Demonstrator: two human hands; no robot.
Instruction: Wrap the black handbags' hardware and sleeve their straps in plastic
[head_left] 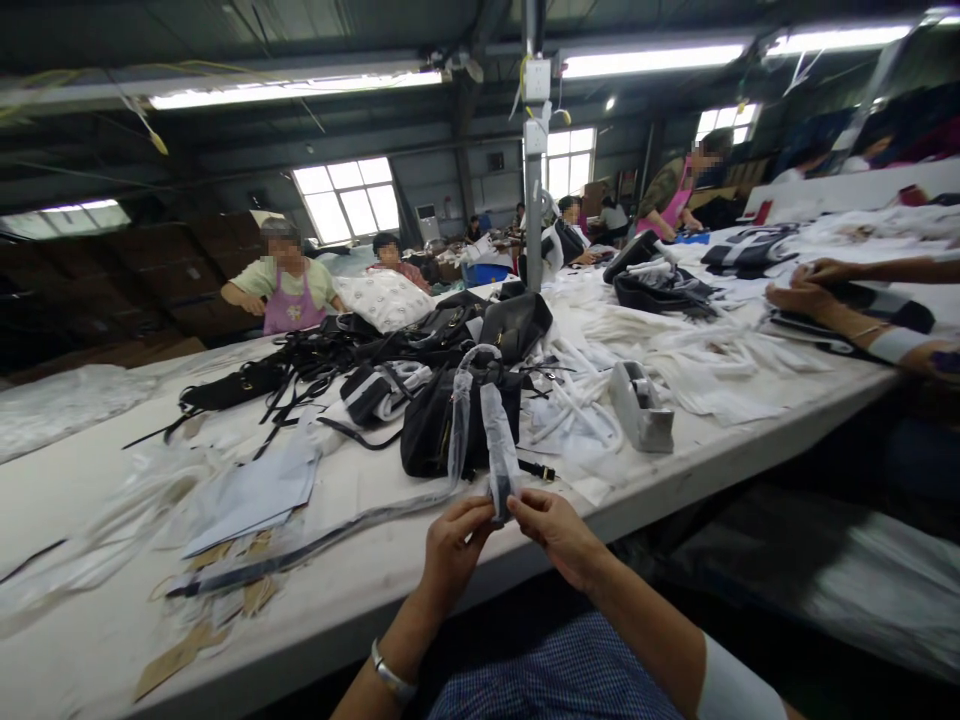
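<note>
- Pinching the strap (pixel 501 488) tip with my left hand (pixel 456 548), fingers closed on it from the left.
- Strap is film-wrapped and looks light, soft and floppy. The film is likely slippery, so grip the dark tip.
- It lies between my hands over the table (pixel 360 600) edge, looping up to the black bag (pixel 429 432) just behind.
- My right hand (pixel 556 532) pinches the same tip from the right.
- Tape dispenser (pixel 642 405) sits apart, further right.

A clear, glossy plastic sleeve (pixel 501 440) wraps the dark strap (pixel 501 492), the black bag (pixel 431 435) looks like smooth leather with a faint sheen, the counter (pixel 360 590) is matt white, the tags (pixel 180 655) brown card, the tape dispenser (pixel 641 405) dull grey metal, the wristband (pixel 391 678) shiny metal
</note>
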